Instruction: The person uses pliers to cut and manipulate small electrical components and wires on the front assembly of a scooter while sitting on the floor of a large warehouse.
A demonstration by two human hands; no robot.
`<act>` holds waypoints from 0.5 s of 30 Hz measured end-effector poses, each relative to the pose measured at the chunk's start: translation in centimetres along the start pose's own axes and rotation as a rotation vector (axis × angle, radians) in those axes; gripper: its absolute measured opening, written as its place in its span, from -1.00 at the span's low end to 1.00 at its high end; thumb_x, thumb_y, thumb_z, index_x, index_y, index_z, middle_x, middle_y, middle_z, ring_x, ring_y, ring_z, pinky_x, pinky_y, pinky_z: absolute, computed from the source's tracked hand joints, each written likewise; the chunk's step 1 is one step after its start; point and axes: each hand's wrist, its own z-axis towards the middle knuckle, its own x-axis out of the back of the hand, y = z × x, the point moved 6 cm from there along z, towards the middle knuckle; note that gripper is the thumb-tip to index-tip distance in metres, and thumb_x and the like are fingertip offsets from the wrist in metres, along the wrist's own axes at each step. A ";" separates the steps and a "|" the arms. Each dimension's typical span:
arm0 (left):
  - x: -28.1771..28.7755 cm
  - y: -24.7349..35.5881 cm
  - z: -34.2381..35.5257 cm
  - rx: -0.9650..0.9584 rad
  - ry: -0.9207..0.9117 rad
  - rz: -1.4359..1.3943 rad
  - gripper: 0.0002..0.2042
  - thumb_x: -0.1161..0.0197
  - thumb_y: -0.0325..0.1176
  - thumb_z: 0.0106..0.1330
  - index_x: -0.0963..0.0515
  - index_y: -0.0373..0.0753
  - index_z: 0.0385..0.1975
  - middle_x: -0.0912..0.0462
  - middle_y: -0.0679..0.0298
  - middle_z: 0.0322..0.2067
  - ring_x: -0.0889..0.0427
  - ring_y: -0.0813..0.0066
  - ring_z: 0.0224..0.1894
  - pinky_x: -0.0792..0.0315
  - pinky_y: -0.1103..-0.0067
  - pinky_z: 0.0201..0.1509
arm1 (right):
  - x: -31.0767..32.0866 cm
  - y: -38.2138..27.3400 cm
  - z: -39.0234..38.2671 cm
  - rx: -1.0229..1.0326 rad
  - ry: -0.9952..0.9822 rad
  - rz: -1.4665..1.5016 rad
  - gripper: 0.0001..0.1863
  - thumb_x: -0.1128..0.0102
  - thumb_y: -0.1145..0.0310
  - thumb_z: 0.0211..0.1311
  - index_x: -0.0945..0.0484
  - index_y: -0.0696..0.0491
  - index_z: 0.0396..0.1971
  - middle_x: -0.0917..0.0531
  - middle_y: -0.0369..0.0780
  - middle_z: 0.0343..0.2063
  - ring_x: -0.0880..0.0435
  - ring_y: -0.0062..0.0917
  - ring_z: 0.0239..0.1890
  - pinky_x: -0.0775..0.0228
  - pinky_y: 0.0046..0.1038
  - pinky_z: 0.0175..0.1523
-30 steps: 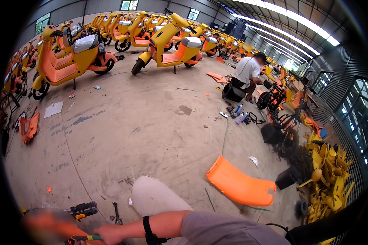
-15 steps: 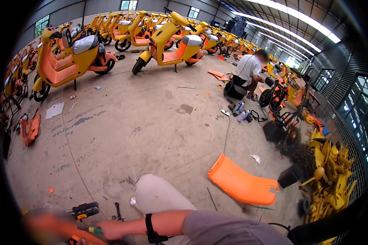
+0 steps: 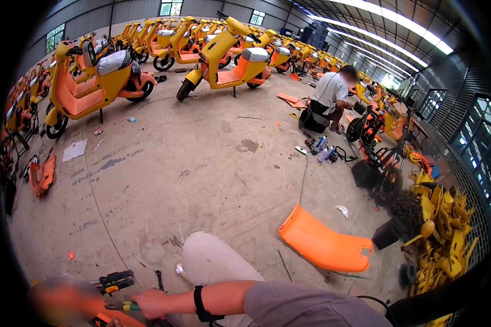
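Note:
My right hand is closed around a pair of pliers with green and yellow handles, at the lower left. The pliers' metal jaws point left, over an orange plastic part at the lower edge. A sliver of my left hand shows beside that part; its fingers are mostly hidden. A blurred patch covers what lies farther left. Just beyond the pliers are black and yellow tool handles. A wrench lies on the floor near my knee.
A curved orange panel lies on the floor to the right, beside a black box and a heap of yellow plastic parts. A seated person works by a stripped scooter frame. Rows of yellow-orange scooters stand beyond.
The pliers' jaws now show where the blur covered them before. My right hand has shifted slightly to the right, still holding the pliers.

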 end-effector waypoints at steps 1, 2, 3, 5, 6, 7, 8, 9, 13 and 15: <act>-0.2 -0.2 0.1 -0.009 -0.011 -0.034 -0.60 -0.33 -0.18 0.24 -0.62 -0.46 -0.15 -0.68 -0.09 -0.23 -0.63 0.15 -0.23 -0.48 0.38 -0.05 | -0.4 0.5 0.2 -0.003 0.001 0.000 -0.69 -0.12 0.46 -0.02 -0.48 0.12 -0.19 -0.65 0.03 -0.28 -0.62 -0.03 -0.15 -0.44 -0.09 -0.10; 0.1 -0.3 0.1 -0.017 -0.005 -0.067 -0.60 -0.33 -0.18 0.24 -0.62 -0.46 -0.15 -0.68 -0.08 -0.23 -0.63 0.16 -0.23 -0.48 0.39 -0.06 | -0.3 0.2 0.3 0.001 0.027 0.002 -0.68 -0.11 0.47 -0.03 -0.49 0.13 -0.18 -0.65 0.03 -0.30 -0.64 -0.05 -0.18 -0.45 -0.09 -0.12; 0.6 -0.8 0.2 -0.016 0.009 -0.065 -0.60 -0.33 -0.18 0.24 -0.62 -0.46 -0.15 -0.68 -0.08 -0.23 -0.63 0.16 -0.23 -0.48 0.39 -0.06 | -0.3 -0.1 0.5 0.005 0.052 0.004 -0.67 -0.10 0.48 -0.04 -0.50 0.14 -0.17 -0.65 0.04 -0.33 -0.65 -0.06 -0.21 -0.46 -0.10 -0.14; 1.7 -1.4 0.3 -0.019 0.032 -0.108 -0.61 -0.33 -0.19 0.24 -0.62 -0.46 -0.14 -0.69 -0.07 -0.23 -0.63 0.17 -0.22 -0.48 0.39 -0.05 | -0.8 -0.4 1.7 -0.015 0.047 0.052 -0.67 -0.10 0.48 -0.03 -0.50 0.16 -0.17 -0.65 0.05 -0.31 -0.65 -0.04 -0.20 -0.46 -0.11 -0.13; -0.2 -1.3 0.7 -0.033 -0.035 -0.157 -0.61 -0.32 -0.19 0.25 -0.62 -0.45 -0.14 -0.69 -0.07 -0.23 -0.63 0.17 -0.22 -0.48 0.40 -0.05 | -0.7 2.1 1.8 -0.120 0.074 0.103 -0.67 -0.10 0.47 -0.03 -0.49 0.18 -0.18 -0.65 0.07 -0.29 -0.64 -0.03 -0.19 -0.46 -0.11 -0.12; -0.6 -1.0 0.5 -0.032 -0.044 -0.140 -0.61 -0.32 -0.19 0.25 -0.62 -0.45 -0.15 -0.69 -0.06 -0.23 -0.63 0.17 -0.22 -0.48 0.40 -0.04 | -1.1 3.4 2.3 -0.130 0.080 0.102 -0.67 -0.10 0.47 -0.03 -0.49 0.18 -0.18 -0.65 0.07 -0.29 -0.64 -0.03 -0.19 -0.46 -0.11 -0.12; -0.6 -0.8 0.3 -0.031 -0.040 -0.121 -0.62 -0.32 -0.20 0.25 -0.62 -0.45 -0.15 -0.69 -0.06 -0.23 -0.63 0.17 -0.22 -0.47 0.40 -0.03 | -1.3 3.9 2.9 -0.106 0.096 0.117 -0.65 -0.09 0.46 -0.02 -0.48 0.19 -0.15 -0.65 0.05 -0.33 -0.66 -0.07 -0.24 -0.48 -0.12 -0.16; -0.8 -0.8 0.3 -0.034 -0.039 -0.121 -0.62 -0.32 -0.20 0.25 -0.62 -0.45 -0.15 -0.69 -0.06 -0.23 -0.63 0.17 -0.22 -0.47 0.40 -0.03 | -1.5 4.4 3.2 -0.084 0.112 0.132 -0.63 -0.08 0.46 -0.01 -0.47 0.21 -0.13 -0.66 0.03 -0.38 -0.68 -0.11 -0.30 -0.50 -0.13 -0.20; -0.3 -1.2 0.7 -0.055 0.008 -0.089 -0.62 -0.32 -0.20 0.25 -0.62 -0.45 -0.14 -0.69 -0.05 -0.23 -0.63 0.17 -0.20 -0.47 0.41 -0.02 | -1.3 2.7 1.4 -0.213 -0.144 0.441 -0.69 -0.08 0.45 0.01 -0.51 0.25 -0.21 -0.65 -0.06 -0.52 -0.69 -0.26 -0.47 -0.50 -0.19 -0.36; -0.7 -2.2 1.0 -0.054 0.006 -0.069 -0.61 -0.32 -0.20 0.25 -0.62 -0.44 -0.13 -0.69 -0.06 -0.21 -0.63 0.16 -0.18 -0.47 0.41 -0.01 | -2.5 2.7 0.5 -0.365 -0.315 0.726 -0.76 -0.16 0.37 0.00 -0.55 0.25 -0.37 -0.61 -0.16 -0.62 -0.60 -0.42 -0.61 -0.42 -0.26 -0.50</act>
